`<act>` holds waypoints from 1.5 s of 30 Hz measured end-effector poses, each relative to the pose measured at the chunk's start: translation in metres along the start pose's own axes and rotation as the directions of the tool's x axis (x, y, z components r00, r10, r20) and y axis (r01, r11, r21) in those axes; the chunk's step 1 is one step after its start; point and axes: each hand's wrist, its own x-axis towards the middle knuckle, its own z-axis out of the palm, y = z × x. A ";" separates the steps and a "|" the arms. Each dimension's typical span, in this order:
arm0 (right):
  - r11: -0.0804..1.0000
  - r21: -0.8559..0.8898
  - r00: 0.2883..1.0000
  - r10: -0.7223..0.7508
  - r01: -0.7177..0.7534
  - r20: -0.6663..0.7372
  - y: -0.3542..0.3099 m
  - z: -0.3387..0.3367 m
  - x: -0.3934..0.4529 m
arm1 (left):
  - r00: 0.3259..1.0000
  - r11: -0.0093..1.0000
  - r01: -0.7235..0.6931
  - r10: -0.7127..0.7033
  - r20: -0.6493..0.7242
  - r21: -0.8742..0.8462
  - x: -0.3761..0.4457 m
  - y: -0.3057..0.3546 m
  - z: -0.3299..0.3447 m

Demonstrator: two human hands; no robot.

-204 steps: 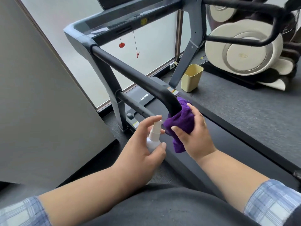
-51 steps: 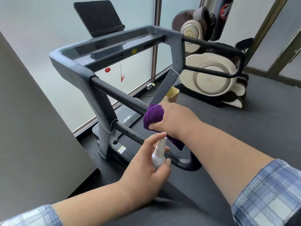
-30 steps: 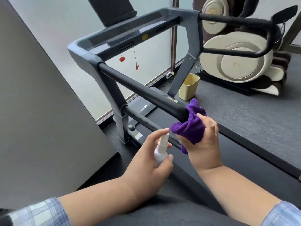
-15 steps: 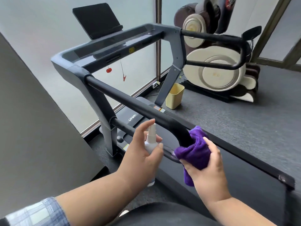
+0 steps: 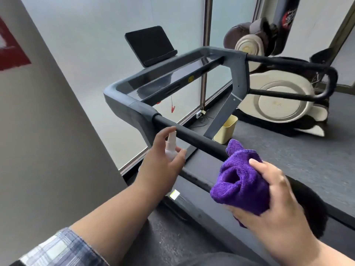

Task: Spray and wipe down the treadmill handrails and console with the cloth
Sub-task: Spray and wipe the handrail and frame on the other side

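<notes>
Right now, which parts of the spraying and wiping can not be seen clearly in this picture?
- Spray bottle: the left hand grips it and covers the lower body, so its fill level cannot be told.
- Near end of the left handrail: hidden behind the purple cloth and right hand; contact cannot be told.
- Yellow sticker on the console: too small to read.
- Far handrail: blurred.

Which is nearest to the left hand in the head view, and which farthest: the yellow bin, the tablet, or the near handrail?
From the left hand, which holds the spray bottle:
1. Near handrail, the black bar just beyond the fingertips.
2. Yellow bin, on the floor past the rail, to the right.
3. Tablet, propped on the console at the far end, by the window.
</notes>
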 end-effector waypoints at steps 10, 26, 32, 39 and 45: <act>0.994 -0.101 0.993 0.048 -0.037 0.104 -0.009 0.090 0.030 | 0.968 0.850 -0.169 0.046 0.248 0.499 0.108 -0.034 -0.055; 0.953 -0.247 0.952 0.230 -0.178 0.203 -0.004 0.111 0.021 | 0.917 0.806 -0.302 0.099 0.387 0.509 0.143 -0.040 -0.051; 0.948 -0.196 0.939 0.286 -0.249 0.191 -0.004 0.110 0.017 | 0.909 0.812 -0.306 0.094 0.405 0.497 0.141 -0.033 -0.054; 0.947 -0.190 0.935 0.296 -0.260 0.193 -0.010 0.113 0.011 | 0.901 0.816 -0.315 0.097 0.422 0.485 0.138 -0.027 -0.057; 0.935 -0.204 0.924 0.329 -0.291 0.193 -0.013 0.111 0.002 | 0.895 0.799 -0.337 0.108 0.432 0.498 0.131 -0.029 -0.052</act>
